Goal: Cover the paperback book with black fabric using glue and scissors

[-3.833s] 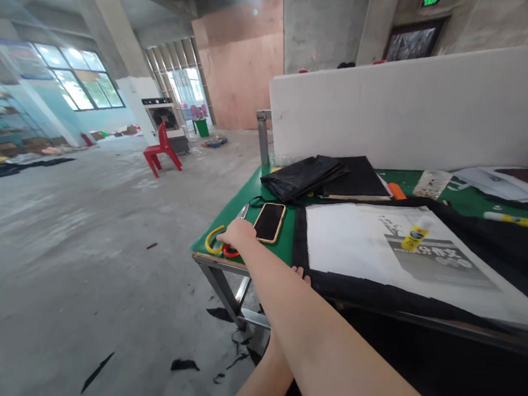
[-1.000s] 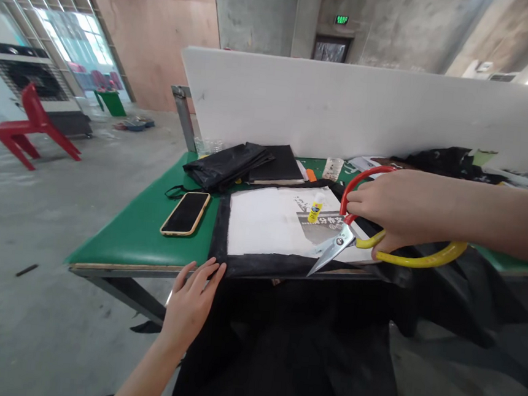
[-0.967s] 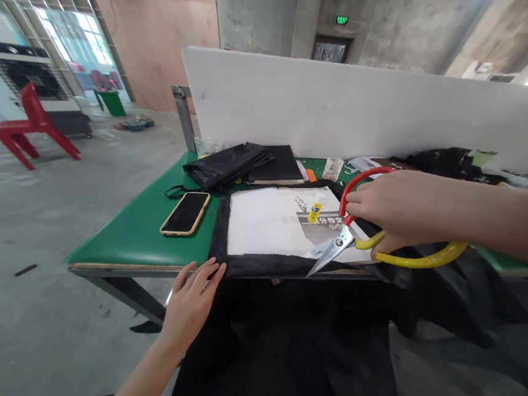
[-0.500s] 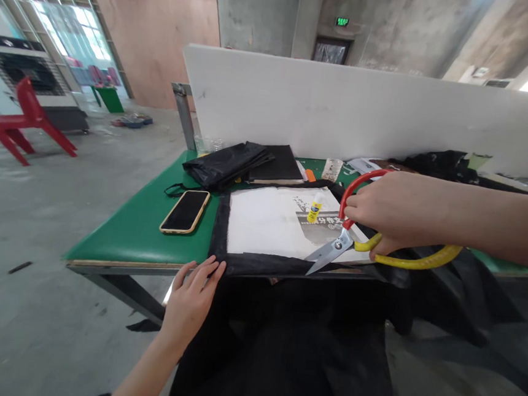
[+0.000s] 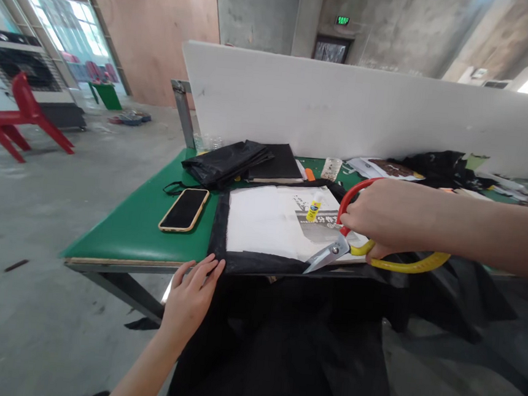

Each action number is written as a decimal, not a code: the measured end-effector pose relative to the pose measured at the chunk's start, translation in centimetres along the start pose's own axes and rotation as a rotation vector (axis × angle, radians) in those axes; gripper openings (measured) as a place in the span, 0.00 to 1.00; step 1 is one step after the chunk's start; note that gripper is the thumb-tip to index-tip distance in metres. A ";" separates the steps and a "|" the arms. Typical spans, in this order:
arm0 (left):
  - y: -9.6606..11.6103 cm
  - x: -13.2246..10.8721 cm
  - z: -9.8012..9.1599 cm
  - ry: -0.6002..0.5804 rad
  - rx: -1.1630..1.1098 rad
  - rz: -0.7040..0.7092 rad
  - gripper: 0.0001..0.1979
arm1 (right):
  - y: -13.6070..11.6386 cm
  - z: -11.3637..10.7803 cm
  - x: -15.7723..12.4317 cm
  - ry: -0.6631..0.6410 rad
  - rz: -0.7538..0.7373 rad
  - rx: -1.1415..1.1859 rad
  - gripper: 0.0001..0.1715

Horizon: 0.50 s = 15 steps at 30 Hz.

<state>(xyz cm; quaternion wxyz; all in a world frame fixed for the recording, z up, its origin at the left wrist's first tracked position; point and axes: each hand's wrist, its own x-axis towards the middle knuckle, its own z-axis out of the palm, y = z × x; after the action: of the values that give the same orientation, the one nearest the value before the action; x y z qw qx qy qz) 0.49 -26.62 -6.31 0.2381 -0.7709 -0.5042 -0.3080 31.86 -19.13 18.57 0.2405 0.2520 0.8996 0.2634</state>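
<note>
My right hand [image 5: 389, 218] grips large scissors [image 5: 333, 253] with one red and one yellow handle loop; the blades point down-left over the near edge of a white printed sheet [image 5: 271, 223]. That sheet lies on black fabric [image 5: 288, 342] which drapes off the green table [image 5: 135, 236] toward me. My left hand [image 5: 190, 299] rests flat, fingers together, on the fabric's left edge just below the table's front rim. A small yellow glue bottle [image 5: 313, 210] stands on the sheet.
A phone [image 5: 184, 209] lies face up left of the sheet. Folded black bags [image 5: 225, 162] and a black notebook [image 5: 279, 162] sit behind it. A white board [image 5: 368, 114] walls the table's far side. A red chair [image 5: 19, 112] stands far left.
The right hand picked the scissors up from the table's left corner and carried them over the sheet's near right edge; in the last second they sank slightly. The left hand stayed on the fabric edge.
</note>
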 end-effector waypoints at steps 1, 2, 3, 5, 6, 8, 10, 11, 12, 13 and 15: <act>0.0 0.0 0.0 0.003 0.002 0.000 0.19 | 0.0 0.0 0.0 -0.002 -0.007 0.009 0.18; 0.0 0.0 0.0 0.005 0.003 0.001 0.19 | 0.0 -0.1 0.1 -0.012 -0.013 0.014 0.17; 0.0 0.0 0.0 0.006 0.003 0.002 0.19 | -0.1 -0.1 0.1 -0.029 -0.018 0.015 0.17; 0.0 0.0 0.0 0.012 0.003 0.003 0.19 | -0.2 -0.3 0.3 -0.062 -0.018 0.015 0.17; 0.0 0.0 0.0 0.013 0.002 0.004 0.19 | -0.3 -0.4 0.3 -0.074 -0.015 0.019 0.16; 0.0 0.0 0.0 0.015 0.000 0.002 0.19 | -0.4 -0.6 0.4 -0.090 -0.016 0.029 0.16; 0.0 0.0 0.0 0.011 -0.001 0.001 0.19 | -0.5 -0.7 0.4 -0.108 -0.019 0.027 0.15; 0.0 0.0 0.0 0.008 0.000 0.001 0.19 | -0.5 -0.7 0.4 -0.118 -0.019 0.020 0.15; 0.0 0.0 0.0 0.007 0.001 0.003 0.19 | -0.6 -0.7 0.3 -0.124 -0.020 0.013 0.15; 0.0 0.0 0.0 0.007 0.002 0.004 0.19 | -0.6 -0.6 0.2 -0.116 -0.017 0.019 0.14; 0.0 0.0 0.0 0.011 0.003 0.006 0.20 | -0.6 -0.4 0.0 0.004 0.063 0.111 0.16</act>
<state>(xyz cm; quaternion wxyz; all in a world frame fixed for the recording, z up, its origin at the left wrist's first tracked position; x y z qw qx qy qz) 0.48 -26.64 -6.28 0.2427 -0.7703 -0.5012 -0.3106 31.45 -19.75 18.47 0.2161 0.2924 0.9050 0.2210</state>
